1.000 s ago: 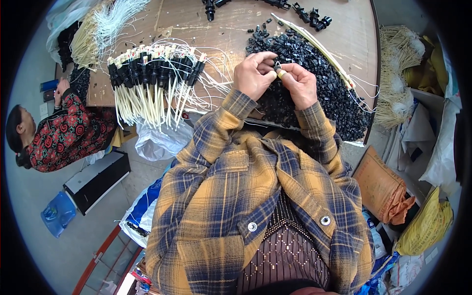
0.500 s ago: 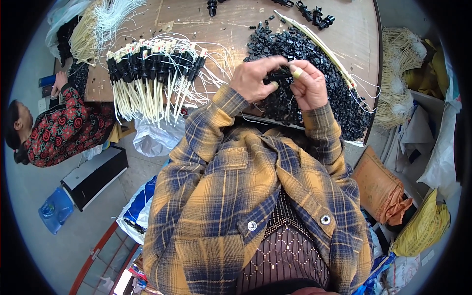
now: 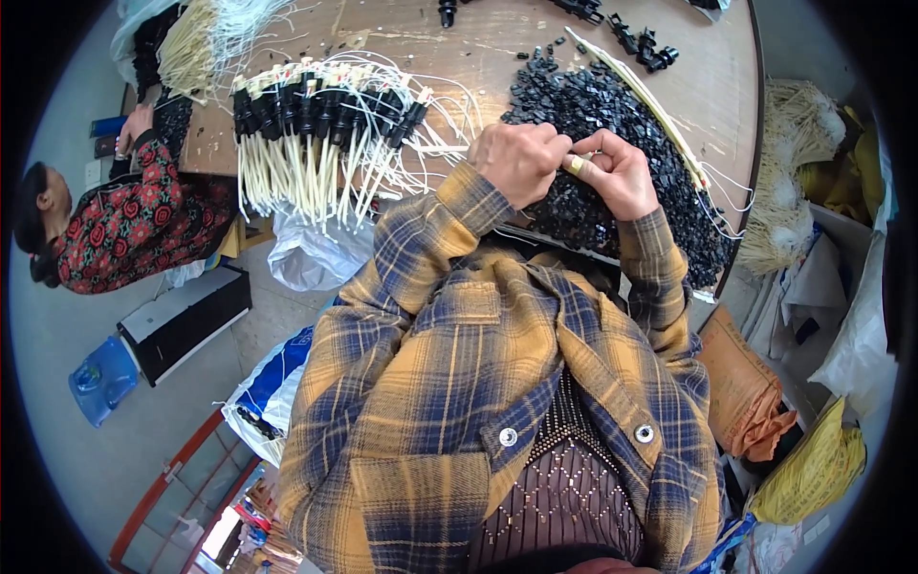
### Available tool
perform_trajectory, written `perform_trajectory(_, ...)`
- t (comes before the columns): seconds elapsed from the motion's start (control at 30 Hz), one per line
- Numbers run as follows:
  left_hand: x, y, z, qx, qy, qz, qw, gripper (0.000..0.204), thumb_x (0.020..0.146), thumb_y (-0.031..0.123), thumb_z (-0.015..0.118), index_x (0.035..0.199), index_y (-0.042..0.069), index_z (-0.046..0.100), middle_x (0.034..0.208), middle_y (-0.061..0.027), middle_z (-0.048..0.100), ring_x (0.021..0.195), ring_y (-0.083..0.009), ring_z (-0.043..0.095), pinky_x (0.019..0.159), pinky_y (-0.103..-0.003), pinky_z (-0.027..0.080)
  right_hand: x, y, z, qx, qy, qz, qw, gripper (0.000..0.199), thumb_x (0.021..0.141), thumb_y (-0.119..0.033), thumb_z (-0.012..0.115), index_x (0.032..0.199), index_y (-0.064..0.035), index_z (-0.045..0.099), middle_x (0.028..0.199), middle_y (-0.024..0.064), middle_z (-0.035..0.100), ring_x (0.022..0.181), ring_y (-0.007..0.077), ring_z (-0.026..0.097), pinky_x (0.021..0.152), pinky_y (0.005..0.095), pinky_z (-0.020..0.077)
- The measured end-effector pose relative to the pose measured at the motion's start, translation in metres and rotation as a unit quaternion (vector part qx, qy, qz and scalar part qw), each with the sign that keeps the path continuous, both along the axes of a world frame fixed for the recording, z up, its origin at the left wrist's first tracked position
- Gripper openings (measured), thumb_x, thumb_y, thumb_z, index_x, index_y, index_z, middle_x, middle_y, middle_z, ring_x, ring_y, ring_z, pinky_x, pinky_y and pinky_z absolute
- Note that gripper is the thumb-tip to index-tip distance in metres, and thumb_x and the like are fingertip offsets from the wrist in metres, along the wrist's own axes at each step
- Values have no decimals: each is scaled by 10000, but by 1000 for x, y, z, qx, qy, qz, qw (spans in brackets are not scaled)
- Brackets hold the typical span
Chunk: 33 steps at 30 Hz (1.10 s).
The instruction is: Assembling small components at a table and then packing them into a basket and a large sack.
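Note:
Over the heap of small black plastic parts, my left hand is closed in a fist. A cream sleeved cable sticks out of its left side, and whatever else it grips is hidden by the fingers. My right hand meets it fingertip to fingertip in a pinch, with a yellow band round the thumb. What lies between the right fingertips is too small to make out. Left of my hands is a row of black connectors with cream cables and thin white wires.
A long cream cable bundle lies along the heap's right side. More black connectors are at the far edge. A co-worker in a red-and-black floral top sits at the left. Pale wire bundles and an orange sack are at the right.
The black connector seen between my hands is now hidden. My left fingers have curled into a fist touching the right fingertips, and a cream cable shows at its left. The whole view has shifted slightly.

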State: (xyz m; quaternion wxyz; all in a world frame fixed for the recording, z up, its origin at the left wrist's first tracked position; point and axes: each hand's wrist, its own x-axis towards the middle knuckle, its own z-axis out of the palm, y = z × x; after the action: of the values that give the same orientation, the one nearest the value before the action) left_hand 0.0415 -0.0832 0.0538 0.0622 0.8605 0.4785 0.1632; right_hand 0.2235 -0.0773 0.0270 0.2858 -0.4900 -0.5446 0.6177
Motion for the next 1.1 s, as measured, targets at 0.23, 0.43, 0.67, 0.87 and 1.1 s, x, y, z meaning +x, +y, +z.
perform_trajectory(0.23,-36,1,-12,135,-116,102,979,52,721,145,558,670,152,550,574,44,487,466,-124,409,469,-266,369,-19,-6,23,264,-168,-87,946,196,734,-90,697,924,-78,650,675,-14,609,496,70,456,446,193,367)
perform_trajectory(0.43,-98,3,-15,217,131,362,897,303,585,208,687,873,195,592,989,4,550,944,-180,448,811,-431,340,-21,-12,28,462,-263,-41,846,228,709,-162,694,920,-93,643,797,22,642,534,93,517,475,202,421)
perform_trajectory(0.67,-20,62,-26,102,-124,114,980,464,650,110,614,1106,176,559,1172,-53,522,1040,-213,460,838,-373,429,23,34,13,230,-218,-107,942,367,742,-129,661,1106,-121,616,932,57,649,619,111,551,542,224,459)
perform_trajectory(0.87,3,173,-44,148,-14,158,976,446,717,83,575,1152,176,552,1216,-32,521,1112,-218,464,938,-411,418,90,137,-15,164,-445,-190,860,499,757,-100,587,1229,-245,524,1008,18,632,668,118,563,587,263,491)
perform_trajectory(1.1,-10,190,-57,27,52,87,994,516,714,49,505,1197,230,526,1288,-5,481,1161,-242,424,974,-393,404,47,172,-48,274,-439,-51,854,600,684,-77,596,1262,-198,493,1217,66,512,958,218,560,852,297,472)
